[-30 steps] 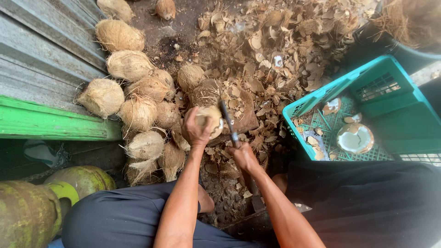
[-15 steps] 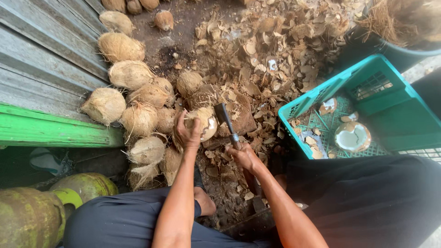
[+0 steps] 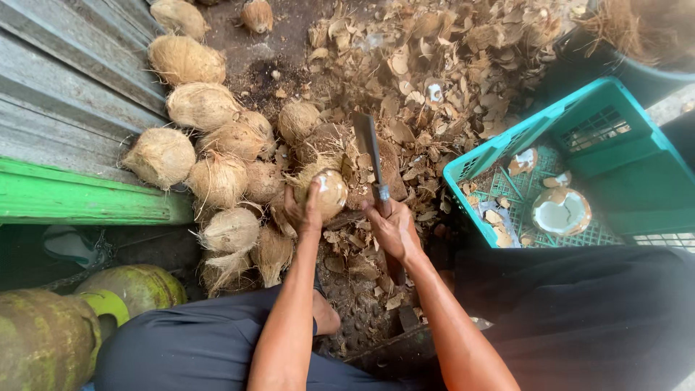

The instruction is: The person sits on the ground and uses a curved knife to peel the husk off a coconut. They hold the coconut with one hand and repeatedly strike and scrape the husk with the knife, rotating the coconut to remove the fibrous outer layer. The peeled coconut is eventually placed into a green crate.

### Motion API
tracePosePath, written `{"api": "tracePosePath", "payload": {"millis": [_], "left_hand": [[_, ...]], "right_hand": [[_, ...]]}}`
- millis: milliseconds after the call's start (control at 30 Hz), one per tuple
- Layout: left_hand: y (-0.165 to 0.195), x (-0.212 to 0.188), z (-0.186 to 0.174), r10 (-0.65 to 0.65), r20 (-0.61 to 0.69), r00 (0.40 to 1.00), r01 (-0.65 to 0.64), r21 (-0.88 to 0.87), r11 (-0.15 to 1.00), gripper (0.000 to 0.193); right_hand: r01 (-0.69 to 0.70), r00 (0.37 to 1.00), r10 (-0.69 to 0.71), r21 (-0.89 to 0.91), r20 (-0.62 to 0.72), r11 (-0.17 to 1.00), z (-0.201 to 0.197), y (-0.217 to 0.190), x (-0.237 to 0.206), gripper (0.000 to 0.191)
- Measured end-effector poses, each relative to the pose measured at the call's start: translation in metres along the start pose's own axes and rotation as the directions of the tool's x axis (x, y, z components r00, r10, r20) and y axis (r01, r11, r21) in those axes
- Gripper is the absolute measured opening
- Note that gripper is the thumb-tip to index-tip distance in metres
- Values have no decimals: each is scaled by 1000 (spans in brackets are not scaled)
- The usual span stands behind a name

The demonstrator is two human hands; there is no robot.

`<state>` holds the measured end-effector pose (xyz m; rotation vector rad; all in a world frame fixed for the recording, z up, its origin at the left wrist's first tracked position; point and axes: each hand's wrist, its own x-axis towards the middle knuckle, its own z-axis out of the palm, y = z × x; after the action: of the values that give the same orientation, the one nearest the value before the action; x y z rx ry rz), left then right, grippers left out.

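Your left hand is wrapped around a partly husked coconut, fingers curled over its near side, holding it low over the husk-littered ground. The bare, pale patch of shell faces up and toward your right. Your right hand is closed in a fist on the handle of a cleaver. The blade's long axis runs almost straight away from you, from the handle at your fist up to a squared tip, and it lies just to the right of the coconut, close beside it but seemingly not touching. So the coconut sits to the left of the blade, level with its lower half, and the left hand is the one on it.

To the left, a heap of about 10 fibrous unhusked coconuts rests against a grey corrugated metal sheet with a green painted edge. On your right stands a teal plastic crate with a mesh floor, holding an opened coconut half with white flesh and a few shell chips. 2 green gas cylinders lie at lower left; no label is legible anywhere.
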<state>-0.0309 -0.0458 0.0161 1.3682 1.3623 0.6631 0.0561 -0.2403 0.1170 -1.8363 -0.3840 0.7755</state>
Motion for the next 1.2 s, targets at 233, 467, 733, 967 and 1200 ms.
{"api": "tracePosePath", "payload": {"millis": [233, 467, 733, 967, 1200], "left_hand": [[-8, -13, 10, 169, -24, 985, -163, 165, 973, 117], [27, -3, -6, -120, 57, 991, 105, 224, 969, 113], [2, -9, 28, 175, -57, 983, -156, 252, 955, 70], [-3, -11, 21, -33, -52, 998, 35, 55, 998, 89], [28, -9, 9, -122, -34, 992, 123, 23, 992, 86]], "right_hand": [[-160, 984, 169, -139, 52, 977, 14, 45, 3, 37], [-288, 921, 343, -268, 187, 919, 10, 75, 9, 42], [-63, 998, 63, -19, -25, 998, 12, 30, -3, 46], [-248, 951, 283, -245, 123, 937, 19, 74, 4, 36], [-203, 968, 228, -217, 101, 955, 9, 50, 8, 38]]}}
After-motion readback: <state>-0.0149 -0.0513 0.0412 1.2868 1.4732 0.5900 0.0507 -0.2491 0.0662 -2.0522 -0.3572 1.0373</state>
